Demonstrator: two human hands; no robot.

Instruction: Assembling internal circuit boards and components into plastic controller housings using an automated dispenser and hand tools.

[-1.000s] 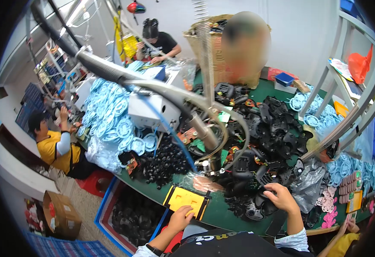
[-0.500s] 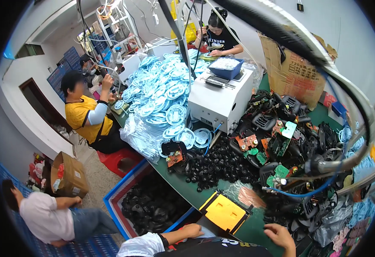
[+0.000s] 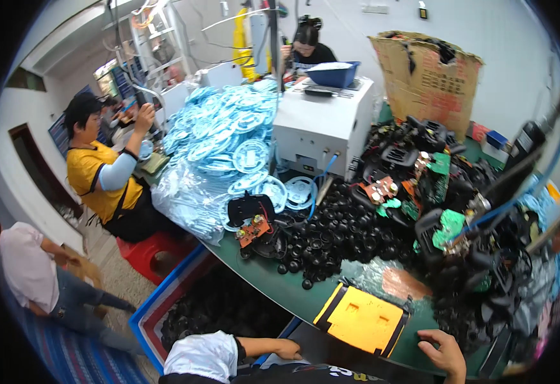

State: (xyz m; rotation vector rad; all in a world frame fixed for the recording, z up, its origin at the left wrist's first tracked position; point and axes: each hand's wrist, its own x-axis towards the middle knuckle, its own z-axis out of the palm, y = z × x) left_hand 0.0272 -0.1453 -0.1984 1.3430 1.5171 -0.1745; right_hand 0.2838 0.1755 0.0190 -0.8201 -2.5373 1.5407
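Observation:
My left hand [image 3: 286,349] is at the table's front edge, fingers curled in beside a pale sheet-like thing; what they hold, if anything, is hidden. On the green tabletop [image 3: 273,281] my right hand [image 3: 445,353] rests with fingers apart, nothing in it. Between the two hands lies a yellow block [image 3: 362,319] with black edges and two small recesses. Just beyond it is a clear plastic bag [image 3: 369,272] with a copper-coloured patch. A heap of small round black caps [image 3: 331,230] spreads farther back.
Black plastic shells [image 3: 485,275] with green and orange circuit boards pile up at right. Light-blue discs [image 3: 228,128] heap beside a white machine box [image 3: 321,125]. A blue-rimmed crate [image 3: 142,320] of black parts stands at left. A co-worker in yellow [image 3: 100,173] sits beyond; another person walks at left.
My view has shifted, and the pale hose overhead has left it. Both hands stay near the yellow block. The walking person at left has moved, and the co-worker in yellow holds an arm raised.

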